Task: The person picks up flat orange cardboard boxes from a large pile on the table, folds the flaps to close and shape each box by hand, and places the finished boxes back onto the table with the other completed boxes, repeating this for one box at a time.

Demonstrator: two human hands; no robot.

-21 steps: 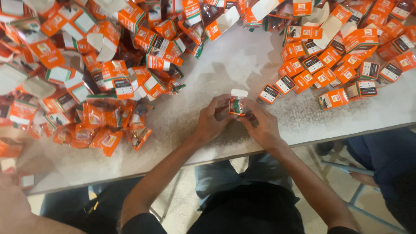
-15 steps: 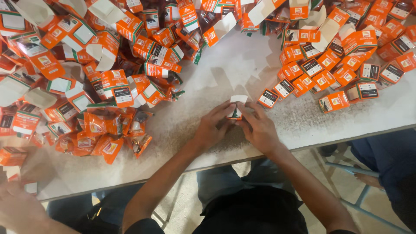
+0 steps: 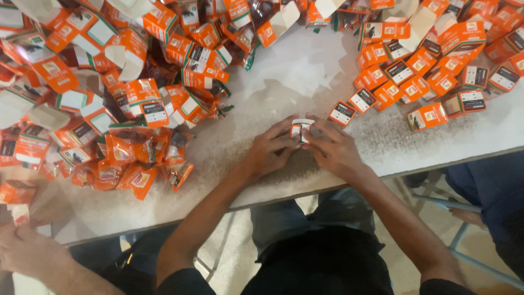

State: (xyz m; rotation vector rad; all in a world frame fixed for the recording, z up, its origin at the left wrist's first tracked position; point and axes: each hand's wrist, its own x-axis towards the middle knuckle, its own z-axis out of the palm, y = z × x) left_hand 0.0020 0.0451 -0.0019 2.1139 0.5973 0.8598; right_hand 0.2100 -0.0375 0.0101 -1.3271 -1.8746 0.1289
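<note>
Head cam: prob. cardboard small box [image 3: 301, 130], both grips.

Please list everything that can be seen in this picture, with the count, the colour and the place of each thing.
Small orange and white cardboard box: one, held between both hands at table centre.
Closed orange boxes: many, heaped at upper right.
Open orange boxes with white flaps: many, heaped at upper left.
Orange plastic sachets: many, at the near edge of the left heap.
Grey speckled table: one, under everything.
Another person's hand: one, bottom left.
Another person's blue trouser leg: right edge.
Left hand: one, on the box.
Right hand: one, on the box.
</note>
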